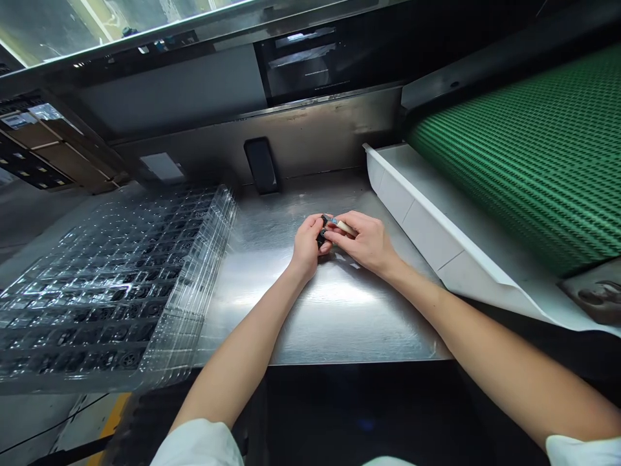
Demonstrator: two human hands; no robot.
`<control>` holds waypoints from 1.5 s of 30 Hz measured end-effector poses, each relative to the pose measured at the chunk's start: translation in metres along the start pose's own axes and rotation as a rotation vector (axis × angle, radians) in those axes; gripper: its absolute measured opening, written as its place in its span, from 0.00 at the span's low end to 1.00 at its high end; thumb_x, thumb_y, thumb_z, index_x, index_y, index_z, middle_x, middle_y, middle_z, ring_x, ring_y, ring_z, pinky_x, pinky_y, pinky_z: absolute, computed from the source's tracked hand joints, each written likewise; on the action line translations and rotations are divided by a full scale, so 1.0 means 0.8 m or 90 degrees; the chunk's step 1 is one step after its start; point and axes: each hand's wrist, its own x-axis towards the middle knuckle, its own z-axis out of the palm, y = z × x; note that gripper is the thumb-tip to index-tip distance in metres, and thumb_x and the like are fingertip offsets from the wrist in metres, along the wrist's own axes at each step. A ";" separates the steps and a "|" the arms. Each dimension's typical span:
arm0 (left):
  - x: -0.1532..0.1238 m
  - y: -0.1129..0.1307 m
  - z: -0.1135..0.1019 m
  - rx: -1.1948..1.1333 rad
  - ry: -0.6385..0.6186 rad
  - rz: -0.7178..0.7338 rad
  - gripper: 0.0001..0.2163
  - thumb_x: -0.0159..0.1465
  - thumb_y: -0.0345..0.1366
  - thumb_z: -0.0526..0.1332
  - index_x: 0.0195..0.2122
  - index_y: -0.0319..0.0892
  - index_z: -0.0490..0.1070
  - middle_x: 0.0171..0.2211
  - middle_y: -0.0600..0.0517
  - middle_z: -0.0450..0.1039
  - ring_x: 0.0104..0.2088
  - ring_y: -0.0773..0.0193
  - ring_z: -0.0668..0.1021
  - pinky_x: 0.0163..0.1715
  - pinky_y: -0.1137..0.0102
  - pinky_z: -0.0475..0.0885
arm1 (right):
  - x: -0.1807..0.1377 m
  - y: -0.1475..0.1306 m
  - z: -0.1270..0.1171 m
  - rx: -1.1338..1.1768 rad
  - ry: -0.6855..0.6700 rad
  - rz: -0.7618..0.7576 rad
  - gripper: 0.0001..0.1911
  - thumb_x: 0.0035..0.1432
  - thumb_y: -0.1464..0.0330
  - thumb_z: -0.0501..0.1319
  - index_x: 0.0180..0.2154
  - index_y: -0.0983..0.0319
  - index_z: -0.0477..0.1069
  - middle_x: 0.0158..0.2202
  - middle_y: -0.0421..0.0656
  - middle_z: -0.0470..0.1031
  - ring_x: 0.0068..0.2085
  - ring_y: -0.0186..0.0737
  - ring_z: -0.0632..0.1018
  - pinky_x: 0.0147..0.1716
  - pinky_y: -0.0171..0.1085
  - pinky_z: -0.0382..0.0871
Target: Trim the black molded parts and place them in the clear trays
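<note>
My left hand (pixel 308 244) is curled round a small black part (pixel 322 234) just above the steel worktop (pixel 310 304). My right hand (pixel 366 241) meets it from the right, fingers pinched on a thin pale stick-like tool (pixel 342 225) whose tip touches the black part. Both hands sit together at the middle of the worktop. To the left lies a stack of clear plastic blister trays (pixel 116 285) with several small black parts in its pockets.
A white chute wall (pixel 427 220) borders the worktop on the right, below a green ribbed conveyor belt (pixel 533 149). A black block (pixel 262 165) leans on the steel back panel. Brown cartons (pixel 43 149) stand far left. The worktop's front edge drops to a dark gap.
</note>
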 end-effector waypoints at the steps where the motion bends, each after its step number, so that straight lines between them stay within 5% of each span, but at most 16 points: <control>1: 0.000 0.001 0.001 0.001 0.009 -0.002 0.08 0.74 0.32 0.55 0.40 0.38 0.72 0.25 0.55 0.67 0.16 0.75 0.61 0.17 0.76 0.52 | 0.000 0.002 0.000 0.001 -0.011 0.004 0.12 0.63 0.60 0.70 0.44 0.59 0.82 0.37 0.43 0.80 0.37 0.43 0.78 0.38 0.39 0.66; 5: -0.001 0.003 0.004 0.013 0.047 -0.021 0.07 0.74 0.29 0.54 0.40 0.39 0.71 0.24 0.57 0.65 0.15 0.75 0.60 0.16 0.76 0.51 | 0.002 0.003 -0.002 0.040 -0.068 0.029 0.11 0.63 0.61 0.69 0.45 0.57 0.83 0.42 0.42 0.83 0.40 0.44 0.80 0.40 0.39 0.66; 10: -0.001 0.003 0.002 0.015 0.055 -0.045 0.05 0.73 0.30 0.55 0.40 0.41 0.70 0.22 0.59 0.63 0.13 0.75 0.58 0.16 0.76 0.49 | 0.003 -0.002 -0.004 0.125 -0.140 0.087 0.12 0.62 0.59 0.66 0.42 0.58 0.84 0.33 0.39 0.80 0.34 0.40 0.76 0.35 0.37 0.63; 16: 0.006 0.004 -0.007 -0.008 0.021 -0.032 0.08 0.73 0.37 0.57 0.36 0.40 0.68 0.22 0.58 0.65 0.13 0.76 0.57 0.15 0.76 0.49 | 0.009 -0.008 -0.007 0.308 -0.049 0.211 0.18 0.53 0.53 0.73 0.36 0.60 0.80 0.27 0.39 0.72 0.30 0.37 0.69 0.31 0.36 0.60; 22: 0.002 0.000 -0.009 0.029 -0.105 -0.038 0.09 0.70 0.41 0.62 0.38 0.40 0.70 0.26 0.55 0.70 0.14 0.77 0.58 0.15 0.77 0.47 | 0.015 -0.012 -0.014 0.406 -0.025 0.315 0.28 0.46 0.45 0.76 0.33 0.62 0.76 0.21 0.37 0.67 0.22 0.31 0.60 0.21 0.35 0.50; 32: -0.004 0.004 -0.001 0.014 -0.142 -0.048 0.13 0.66 0.39 0.66 0.47 0.36 0.80 0.27 0.54 0.69 0.17 0.77 0.57 0.18 0.75 0.47 | 0.013 -0.005 -0.009 0.265 0.011 0.206 0.22 0.57 0.48 0.70 0.34 0.60 0.75 0.26 0.42 0.77 0.32 0.42 0.76 0.36 0.40 0.70; 38: -0.003 0.004 -0.001 0.008 -0.119 -0.046 0.13 0.65 0.38 0.69 0.48 0.36 0.79 0.27 0.54 0.71 0.17 0.77 0.58 0.19 0.76 0.49 | 0.010 0.001 -0.003 0.183 0.086 0.195 0.25 0.56 0.49 0.70 0.44 0.57 0.68 0.34 0.40 0.78 0.36 0.43 0.78 0.39 0.39 0.70; 45: -0.001 0.016 -0.008 -0.042 -0.100 -0.021 0.09 0.68 0.35 0.65 0.47 0.38 0.76 0.26 0.56 0.66 0.17 0.76 0.59 0.19 0.78 0.51 | 0.005 -0.004 -0.012 0.010 0.027 0.085 0.28 0.74 0.44 0.50 0.33 0.58 0.68 0.27 0.39 0.69 0.29 0.38 0.69 0.33 0.38 0.60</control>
